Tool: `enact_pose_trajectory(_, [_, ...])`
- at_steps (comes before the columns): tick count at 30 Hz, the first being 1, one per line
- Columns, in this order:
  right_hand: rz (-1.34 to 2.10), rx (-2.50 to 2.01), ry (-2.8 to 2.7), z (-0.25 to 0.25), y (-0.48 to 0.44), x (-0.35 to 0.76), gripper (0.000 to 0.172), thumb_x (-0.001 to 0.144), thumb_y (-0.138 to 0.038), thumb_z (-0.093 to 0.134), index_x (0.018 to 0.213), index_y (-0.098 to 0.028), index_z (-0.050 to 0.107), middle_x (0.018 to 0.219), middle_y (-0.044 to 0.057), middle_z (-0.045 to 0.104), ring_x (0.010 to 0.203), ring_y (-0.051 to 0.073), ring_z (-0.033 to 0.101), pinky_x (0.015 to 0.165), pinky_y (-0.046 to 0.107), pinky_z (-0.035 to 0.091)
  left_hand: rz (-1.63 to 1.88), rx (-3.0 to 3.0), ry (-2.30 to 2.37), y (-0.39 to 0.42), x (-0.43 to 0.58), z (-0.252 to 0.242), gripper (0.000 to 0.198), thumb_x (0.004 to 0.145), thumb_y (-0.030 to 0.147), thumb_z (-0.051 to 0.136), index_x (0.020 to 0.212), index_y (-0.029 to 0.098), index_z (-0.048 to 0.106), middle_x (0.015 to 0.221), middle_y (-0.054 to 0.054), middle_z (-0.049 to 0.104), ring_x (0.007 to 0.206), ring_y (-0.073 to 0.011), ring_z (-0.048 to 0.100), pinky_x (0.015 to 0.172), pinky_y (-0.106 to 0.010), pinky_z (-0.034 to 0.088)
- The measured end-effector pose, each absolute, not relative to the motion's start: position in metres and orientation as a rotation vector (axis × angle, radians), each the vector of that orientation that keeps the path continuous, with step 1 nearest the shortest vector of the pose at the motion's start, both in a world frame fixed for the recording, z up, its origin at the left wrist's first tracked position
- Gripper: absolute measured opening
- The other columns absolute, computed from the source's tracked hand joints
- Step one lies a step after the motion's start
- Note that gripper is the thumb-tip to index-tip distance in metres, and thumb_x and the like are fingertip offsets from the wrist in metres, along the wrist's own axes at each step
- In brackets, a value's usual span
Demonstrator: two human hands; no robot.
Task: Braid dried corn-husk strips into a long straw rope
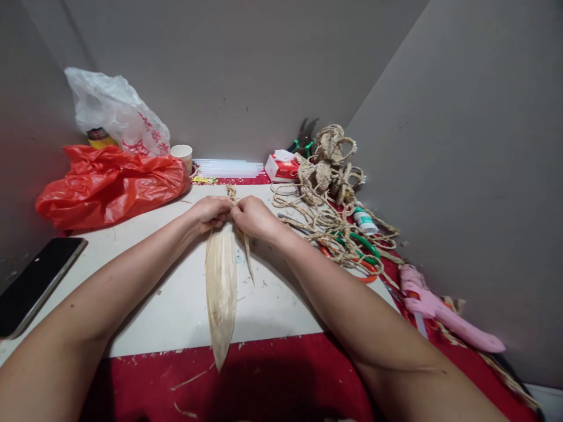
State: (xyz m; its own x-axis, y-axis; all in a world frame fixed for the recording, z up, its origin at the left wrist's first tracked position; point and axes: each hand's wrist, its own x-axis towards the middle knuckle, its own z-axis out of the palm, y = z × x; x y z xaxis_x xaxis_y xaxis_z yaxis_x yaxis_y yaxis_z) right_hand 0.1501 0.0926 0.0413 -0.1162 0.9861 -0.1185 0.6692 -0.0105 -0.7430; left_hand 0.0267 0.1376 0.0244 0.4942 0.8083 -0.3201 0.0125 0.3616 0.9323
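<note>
A long, pale dried leaf (222, 281) hangs toward me over the white board, its pointed tip past the near edge. At its upper end my left hand (212, 212) is closed in a pinch. My right hand (253, 217) is closed right beside it, the fingertips of both meeting. A narrow dried strip (247, 252) trails below the right hand. Just beyond the fingers a short piece of braided, straw-coloured cord (231, 191) sticks out. How the leaf joins the cord is hidden by the fingers.
The white board (176, 310) lies on red cloth (264, 381). To the right are tangled twine (328, 176), orange-handled scissors (367, 272), green-handled cutters (304, 143) and a pink glue gun (448, 310). Leftward sit a phone (39, 281), a red plastic bag (114, 187) and a paper cup (182, 153). Glue sticks (229, 169) lie behind.
</note>
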Motion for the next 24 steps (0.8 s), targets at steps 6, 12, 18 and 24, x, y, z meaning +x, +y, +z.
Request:
enact_pose_trajectory(6, [0.390, -2.005, -2.017, 0.042, 0.082, 0.142, 0.025, 0.084, -0.026, 0.044, 0.088, -0.013, 0.065, 0.093, 0.018, 0.066, 0.087, 0.026, 0.060, 0.075, 0.031, 0.040, 0.650, 0.996, 0.888, 0.141, 0.028, 0.020, 0.026, 0.062, 0.010, 0.057, 0.052, 0.017, 0.034, 0.041, 0.009, 0.025, 0.033, -0.0010, 0.017, 0.032, -0.015, 0.009])
enact_pose_trajectory(12, [0.274, -1.992, -2.147, 0.043, 0.079, 0.140, 0.028, 0.086, -0.024, 0.041, 0.091, -0.011, 0.065, 0.094, 0.023, 0.065, 0.091, 0.031, 0.060, 0.078, 0.036, 0.041, 0.659, 0.953, 0.889, 0.141, 0.030, 0.019, 0.028, 0.066, 0.013, 0.057, 0.051, 0.017, 0.033, 0.041, 0.009, 0.024, 0.032, -0.0007, 0.016, 0.031, -0.014, 0.008])
enact_pose_trajectory(18, [0.280, -1.949, -2.169, 0.042, 0.078, 0.141, 0.028, 0.087, -0.022, 0.042, 0.091, -0.009, 0.065, 0.095, 0.024, 0.065, 0.092, 0.033, 0.061, 0.080, 0.039, 0.041, 0.676, 0.946, 0.867, 0.139, 0.031, 0.020, 0.027, 0.067, 0.016, 0.060, 0.054, 0.016, 0.037, 0.041, 0.009, 0.027, 0.032, -0.0008, 0.018, 0.031, -0.014, 0.009])
enact_pose_trajectory(24, [0.268, -1.911, -2.261, 0.043, 0.071, 0.137, 0.027, 0.087, -0.023, 0.045, 0.100, -0.008, 0.064, 0.100, 0.023, 0.064, 0.098, 0.028, 0.060, 0.084, 0.033, 0.041, 0.697, 0.957, 0.885, 0.137, 0.031, 0.016, 0.021, 0.065, 0.014, 0.065, 0.057, 0.015, 0.045, 0.040, 0.009, 0.031, 0.031, -0.0012, 0.023, 0.032, -0.014, 0.011])
